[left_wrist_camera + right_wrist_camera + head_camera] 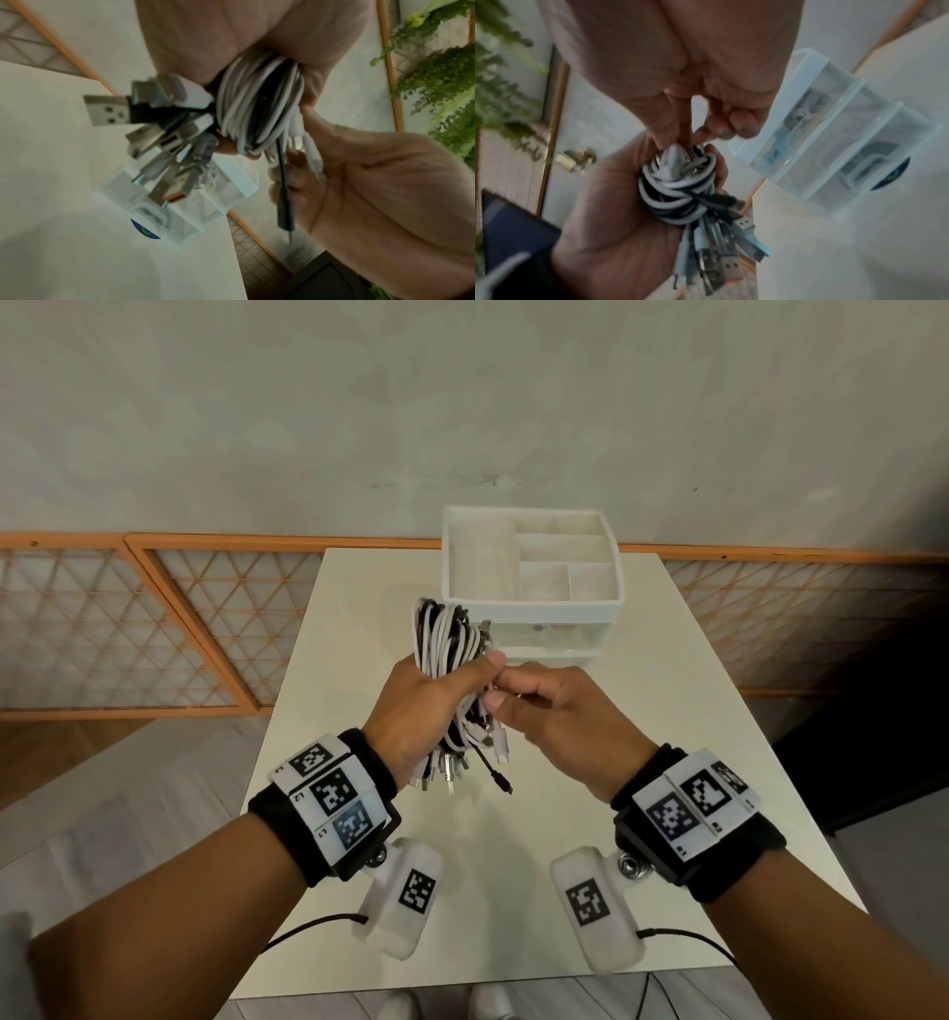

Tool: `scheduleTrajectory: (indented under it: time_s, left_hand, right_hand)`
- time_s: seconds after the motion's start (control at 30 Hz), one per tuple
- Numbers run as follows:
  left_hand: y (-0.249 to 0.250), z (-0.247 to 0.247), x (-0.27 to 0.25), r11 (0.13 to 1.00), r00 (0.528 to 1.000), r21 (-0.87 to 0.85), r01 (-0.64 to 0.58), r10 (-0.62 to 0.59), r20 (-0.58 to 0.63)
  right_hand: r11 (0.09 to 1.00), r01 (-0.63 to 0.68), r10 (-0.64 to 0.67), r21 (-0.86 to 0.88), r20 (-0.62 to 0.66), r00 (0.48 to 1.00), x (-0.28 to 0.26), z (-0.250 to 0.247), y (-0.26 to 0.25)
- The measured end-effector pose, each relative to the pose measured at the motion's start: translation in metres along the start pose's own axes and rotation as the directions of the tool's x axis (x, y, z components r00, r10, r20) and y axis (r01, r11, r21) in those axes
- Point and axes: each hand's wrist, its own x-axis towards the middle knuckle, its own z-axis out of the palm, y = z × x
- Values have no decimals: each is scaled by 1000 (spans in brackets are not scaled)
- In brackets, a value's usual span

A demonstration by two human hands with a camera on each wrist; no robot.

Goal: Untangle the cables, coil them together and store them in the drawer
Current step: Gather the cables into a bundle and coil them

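Cable bundle [452, 670], black and white, coiled: held in the air over the white table [642, 762], long axis 12 to 6 o'clock, plug ends hanging at 6. Left hand [421, 711] wrapped round its middle; right hand [554, 711], at 3 o'clock, fingers curled, pinching loose cable ends. Drawer unit [534, 603], white with clear drawers, at 12 o'clock against a grey wall [462, 403].

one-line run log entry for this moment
left hand: grips cable bundle | right hand: pinches bundle strands | drawer organizer: behind, on table
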Motion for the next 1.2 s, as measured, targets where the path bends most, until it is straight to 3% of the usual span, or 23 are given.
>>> scheduleTrajectory:
  time_s: [0.13, 0.27, 0.53, 0.7, 0.8, 0.93, 1.1, 1.2]
  left_hand:
    - [-2, 2, 1, 999, 999, -43, 32, -32, 16]
    - [-3, 4, 1, 995, 998, -87, 56, -55, 16]
    - [-1, 6, -4, 995, 999, -95, 44, -42, 18]
    - [-1, 4, -4, 1000, 1000, -15, 1, -1, 9]
    - [2, 5, -3, 1000, 1000, -5, -1, 1, 11]
    - [4, 10, -1, 1000, 1000, -19, 11, -10, 23]
    - [3, 9, -1, 998, 1000, -55, -8, 9, 28]
    - [4, 10, 0, 999, 1000, -54, -4, 5, 12]
  right_hand:
    - [937, -89, 104, 338, -28, 994, 6, -11, -5]
    - [858, -138, 162, 494, -6, 987, 11, -17, -10]
    - [835, -131, 164, 534, -16, 986, 12, -18, -9]
    - [917, 15, 73, 400, -205, 976, 9, -4, -2]
    - [890, 47, 93, 454, -281, 955, 9, 1, -1]
    - [851, 34, 138, 525, -285, 949, 12, 0, -4]
    - [849, 45, 88, 526, -225, 970, 9, -2, -3]
    - [793, 46, 114, 608, -223, 968, 10, -5, -4]
